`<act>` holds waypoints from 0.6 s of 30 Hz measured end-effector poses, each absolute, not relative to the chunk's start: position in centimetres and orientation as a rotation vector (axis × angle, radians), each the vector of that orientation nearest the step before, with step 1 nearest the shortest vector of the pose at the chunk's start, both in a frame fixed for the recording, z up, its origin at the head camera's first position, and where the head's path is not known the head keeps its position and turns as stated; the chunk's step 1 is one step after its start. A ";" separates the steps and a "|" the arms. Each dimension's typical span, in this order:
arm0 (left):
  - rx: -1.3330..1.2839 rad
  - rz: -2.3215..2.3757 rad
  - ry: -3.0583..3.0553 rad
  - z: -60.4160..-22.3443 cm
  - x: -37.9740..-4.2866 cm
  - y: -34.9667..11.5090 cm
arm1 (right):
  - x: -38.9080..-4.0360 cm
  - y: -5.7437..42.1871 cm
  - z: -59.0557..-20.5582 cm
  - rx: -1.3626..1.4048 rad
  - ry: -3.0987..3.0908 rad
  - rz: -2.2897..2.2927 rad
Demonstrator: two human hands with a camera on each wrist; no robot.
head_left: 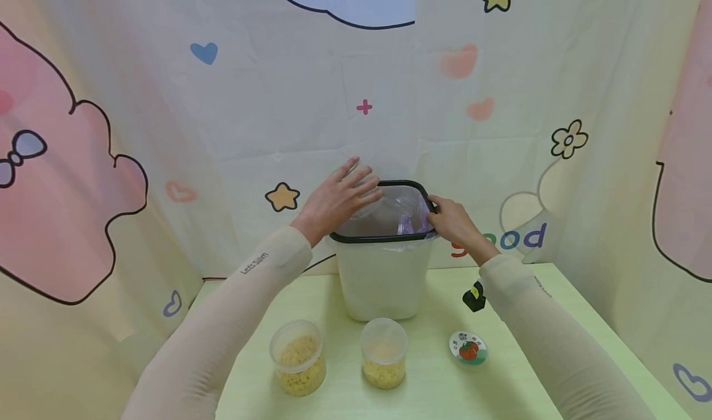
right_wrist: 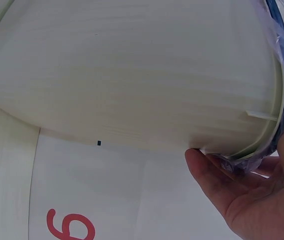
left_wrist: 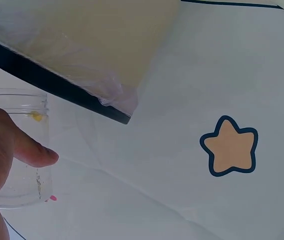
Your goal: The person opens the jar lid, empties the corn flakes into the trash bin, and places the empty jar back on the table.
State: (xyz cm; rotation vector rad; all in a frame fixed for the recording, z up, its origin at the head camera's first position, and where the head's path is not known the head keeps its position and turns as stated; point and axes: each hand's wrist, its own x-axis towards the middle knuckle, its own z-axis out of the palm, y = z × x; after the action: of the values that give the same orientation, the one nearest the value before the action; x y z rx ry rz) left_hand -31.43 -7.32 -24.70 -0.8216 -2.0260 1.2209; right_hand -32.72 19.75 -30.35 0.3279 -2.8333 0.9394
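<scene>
A white trash bin with a black rim stands on the table, lined with a thin clear, purplish bag. My left hand is at the bin's left side, over the opening. In the left wrist view its thumb and palm are round a clear plastic jar with yellow bits stuck inside; the other fingers are hidden there. My right hand pinches the right side of the rim, the bag caught with it. In the right wrist view the thumb lies against the bin's outer wall.
Two clear tubs of yellow crumbly food, a left tub and a middle tub, stand in front of the bin. A round lid with a tomato picture and a small black-and-yellow object lie to the right. A patterned curtain hangs behind.
</scene>
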 end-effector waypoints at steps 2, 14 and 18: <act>-0.821 1.232 -2.020 -24.7 -31.4 -7.3 | -32.7 19.7 -30.4 0.325 -2.836 0.938; -0.830 1.265 -1.991 -24.8 -31.4 -7.2 | -32.7 19.7 -30.4 0.332 -2.833 0.930; -0.831 1.274 -1.980 -24.6 -31.4 -7.2 | -32.7 19.7 -30.4 0.336 -2.831 0.936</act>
State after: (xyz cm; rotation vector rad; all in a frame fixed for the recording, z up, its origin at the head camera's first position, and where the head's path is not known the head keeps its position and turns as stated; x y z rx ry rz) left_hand -31.38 -7.24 -24.61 -0.8310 -1.9798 1.2735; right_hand -32.71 19.71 -30.38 0.3358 -2.8312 0.9365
